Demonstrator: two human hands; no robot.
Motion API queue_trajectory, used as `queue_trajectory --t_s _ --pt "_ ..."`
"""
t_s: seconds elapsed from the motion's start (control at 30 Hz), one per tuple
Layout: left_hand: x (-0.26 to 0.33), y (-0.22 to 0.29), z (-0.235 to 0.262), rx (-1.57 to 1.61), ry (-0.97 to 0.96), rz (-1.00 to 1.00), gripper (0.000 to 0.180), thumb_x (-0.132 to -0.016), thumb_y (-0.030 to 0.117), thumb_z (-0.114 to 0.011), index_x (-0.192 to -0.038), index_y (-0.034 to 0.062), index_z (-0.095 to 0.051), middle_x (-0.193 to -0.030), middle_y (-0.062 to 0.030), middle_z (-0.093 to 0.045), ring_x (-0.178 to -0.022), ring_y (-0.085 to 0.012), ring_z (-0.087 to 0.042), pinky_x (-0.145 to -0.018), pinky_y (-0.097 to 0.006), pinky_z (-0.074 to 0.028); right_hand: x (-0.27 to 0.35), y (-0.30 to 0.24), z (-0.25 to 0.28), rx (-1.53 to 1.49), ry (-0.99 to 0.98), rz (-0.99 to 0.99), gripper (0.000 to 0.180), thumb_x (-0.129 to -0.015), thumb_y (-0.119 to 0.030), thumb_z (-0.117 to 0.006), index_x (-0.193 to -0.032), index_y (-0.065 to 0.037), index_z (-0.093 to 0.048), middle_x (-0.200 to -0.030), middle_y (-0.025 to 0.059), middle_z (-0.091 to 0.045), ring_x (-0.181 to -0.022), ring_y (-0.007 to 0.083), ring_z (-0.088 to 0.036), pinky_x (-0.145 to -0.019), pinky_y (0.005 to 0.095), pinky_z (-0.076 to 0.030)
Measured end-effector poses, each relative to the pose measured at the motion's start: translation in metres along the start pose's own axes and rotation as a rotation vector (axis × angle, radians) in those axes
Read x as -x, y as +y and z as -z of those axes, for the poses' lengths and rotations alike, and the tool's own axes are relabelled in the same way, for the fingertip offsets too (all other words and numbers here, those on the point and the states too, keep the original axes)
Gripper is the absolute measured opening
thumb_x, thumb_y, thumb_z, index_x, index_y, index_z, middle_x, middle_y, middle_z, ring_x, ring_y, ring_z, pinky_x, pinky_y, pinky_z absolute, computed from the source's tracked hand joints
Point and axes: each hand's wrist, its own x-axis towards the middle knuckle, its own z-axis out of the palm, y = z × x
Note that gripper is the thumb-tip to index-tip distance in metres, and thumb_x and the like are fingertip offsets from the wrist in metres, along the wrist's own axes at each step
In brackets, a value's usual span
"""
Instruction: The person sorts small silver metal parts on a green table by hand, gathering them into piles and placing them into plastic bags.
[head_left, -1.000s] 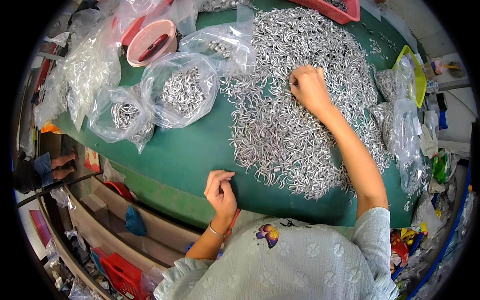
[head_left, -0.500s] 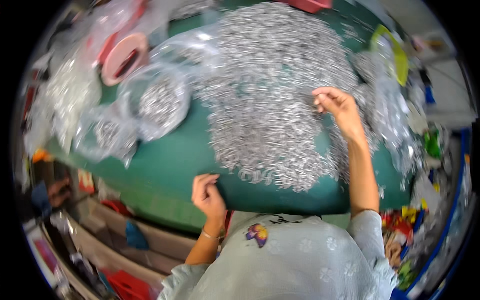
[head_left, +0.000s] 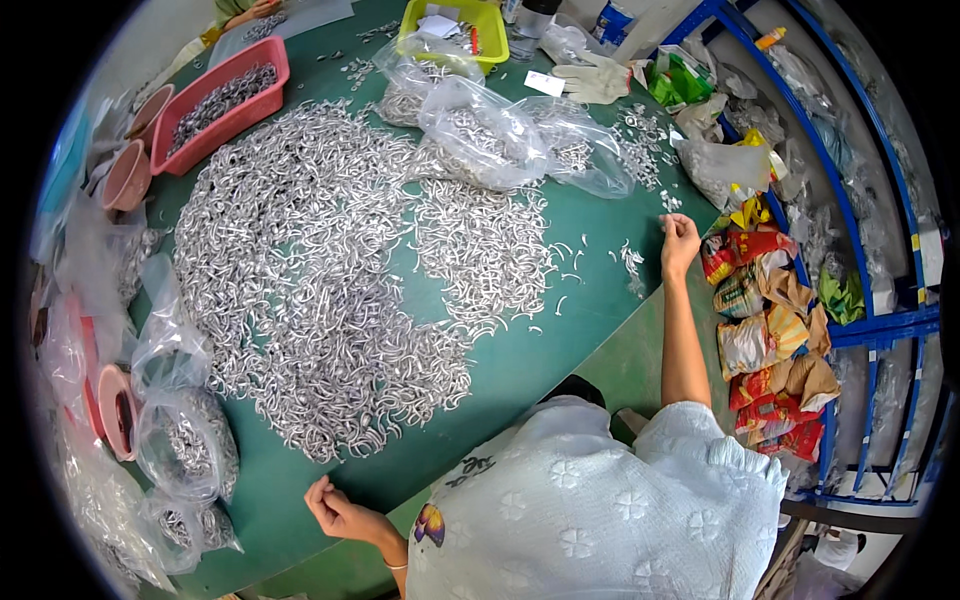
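Head view, green table (head_left: 510, 370) under silvery curved pieces (head_left: 320, 230), blue shelving (head_left: 885, 327) at right, hands (head_left: 680, 246) half-curled, grip unclear

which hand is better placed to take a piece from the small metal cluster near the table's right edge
Probably the right hand: it is just beside that small cluster. The left hand is much farther away, near the lower end of the large pile of metal pieces.
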Motion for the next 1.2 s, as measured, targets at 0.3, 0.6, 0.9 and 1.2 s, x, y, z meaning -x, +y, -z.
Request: queue_trajectory --t_s 0.3,0.6,0.9,1.2 --pt "-0.003 0.005 0.001 -0.046 -0.032 -0.109 0.018 -0.085 -0.010 -0.043 -0.084 -0.0051 -0.060 -0.085 -0.0076 -0.057 -0.077 -0.0149 -0.051 -0.071 -0.025 -0.043 -0.050 0.014 -0.005 0.573 0.130 0.535 0.019 -0.082 -0.015 -0.065 -0.097 -0.003 -0.069 -0.097 0.0148 -0.065 -0.092 0.0304 -0.059 -0.082 0.0375 -0.045" --pt "0.001 0.020 -0.003 0.459 -0.106 0.193 0.016 -0.090 -0.005 -0.046 -0.094 -0.0028 -0.061 -0.083 -0.0025 -0.053 -0.065 -0.0061 -0.041 -0.053 -0.020 -0.030 0.166 -0.264 -0.146 -0.284 -1.132 0.693 0.021 -0.084 -0.006 -0.066 -0.105 -0.001 -0.065 -0.104 0.0125 -0.065 -0.098 0.0263 -0.061 -0.087 0.0344 -0.046" --pt "0.014 0.055 -0.024 0.966 -0.449 0.762 0.022 -0.095 0.007 -0.047 -0.111 -0.0044 -0.058 -0.093 -0.0090 -0.061 -0.077 -0.0139 -0.053 -0.062 -0.026 -0.042 0.232 -0.276 -0.233 -0.133 -1.204 1.141 0.032 -0.079 -0.021 -0.072 -0.108 -0.009 -0.063 -0.111 0.0055 -0.057 -0.112 0.0257 -0.049 -0.093 0.0382 -0.038" --pt "0.013 0.057 -0.027 0.050 -0.460 0.092 0.015 -0.089 0.000 -0.058 -0.102 -0.0010 -0.064 -0.082 -0.0058 -0.059 -0.060 -0.0122 -0.047 -0.055 -0.025 -0.039 0.215 -0.293 -0.218 -0.050 -1.197 0.970 0.013 -0.079 -0.015 -0.071 -0.088 -0.007 -0.067 -0.094 0.0056 -0.060 -0.100 0.0249 -0.052 -0.089 0.0390 -0.036"
